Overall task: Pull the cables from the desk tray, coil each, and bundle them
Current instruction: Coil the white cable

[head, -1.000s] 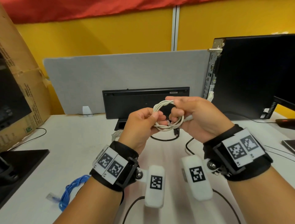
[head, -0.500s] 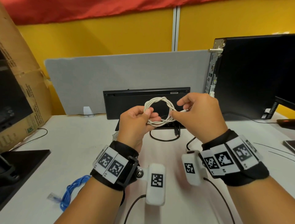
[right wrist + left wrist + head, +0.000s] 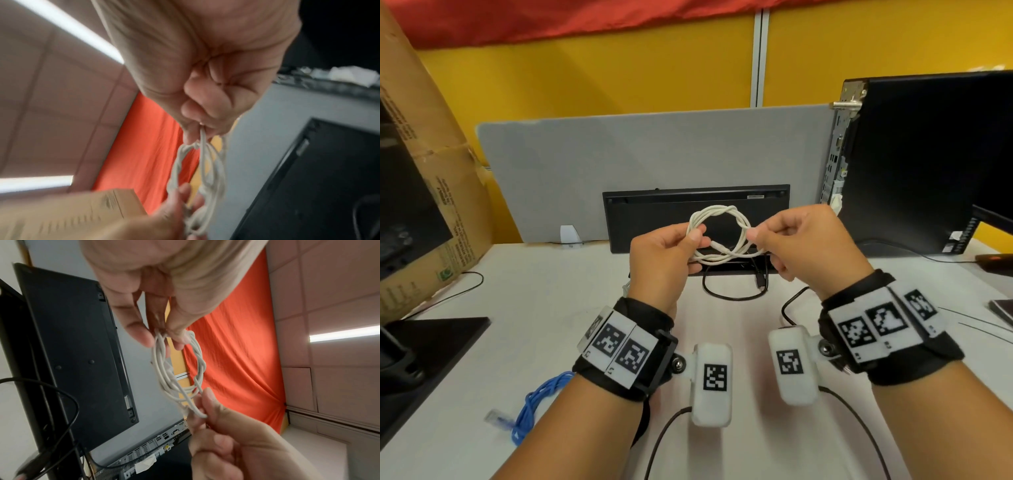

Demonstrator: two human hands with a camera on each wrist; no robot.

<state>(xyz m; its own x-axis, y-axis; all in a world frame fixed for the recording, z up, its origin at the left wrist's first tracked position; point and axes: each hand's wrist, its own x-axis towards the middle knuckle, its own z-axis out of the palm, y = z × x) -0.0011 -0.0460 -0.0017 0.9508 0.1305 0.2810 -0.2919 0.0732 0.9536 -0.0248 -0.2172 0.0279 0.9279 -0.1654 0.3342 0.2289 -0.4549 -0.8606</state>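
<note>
Both hands are holding the white coil up above the surface, left hand pinching its left side, right hand now pulling the tail snug, so this cable is nearly finished.

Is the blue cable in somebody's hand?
No, the blue cable lies on the desk while both hands hold the white cable.

The right hand pinches the white cable coil at its fingertips — the left hand grips the coil's far side.
</note>
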